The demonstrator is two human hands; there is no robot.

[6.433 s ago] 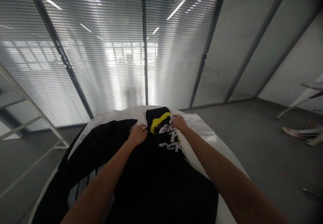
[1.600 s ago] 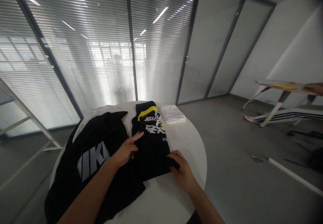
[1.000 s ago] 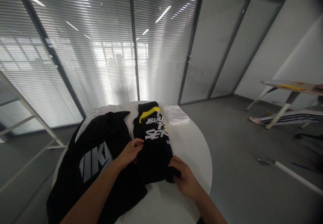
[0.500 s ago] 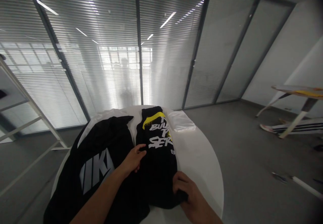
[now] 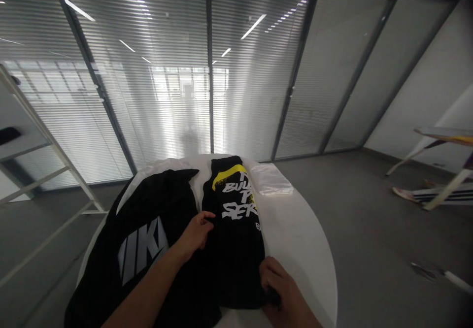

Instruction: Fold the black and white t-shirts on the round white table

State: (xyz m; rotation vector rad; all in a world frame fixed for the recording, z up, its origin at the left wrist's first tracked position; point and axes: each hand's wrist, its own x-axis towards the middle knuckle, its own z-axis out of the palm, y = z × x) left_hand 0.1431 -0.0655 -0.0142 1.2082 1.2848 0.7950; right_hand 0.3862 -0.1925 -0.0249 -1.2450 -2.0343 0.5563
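Note:
A black T-shirt (image 5: 236,249) with a yellow stripe and white lettering lies folded lengthwise into a narrow strip. My right hand (image 5: 279,288) is closed around its lower right corner, with a bit of dark cloth bunched in the fist. At the strip's left edge, my left hand (image 5: 197,232) has its fingers curled in a pinch on the cloth; the exact fingertip contact is partly hidden. Under my left forearm spreads a second black garment (image 5: 162,195) with large grey letters.
The garments rest on a round white table (image 5: 310,239). A folded white cloth (image 5: 271,179) lies at its far right, and more white fabric (image 5: 129,185) shows at the far left. A white metal frame (image 5: 55,143) stands left; another table (image 5: 447,133) stands right. Glass partitions rise behind.
The view has shifted slightly, moving the scene a little to the right. Both hands keep nearly the same hold, and the black T-shirt's folded shape looks almost unchanged.

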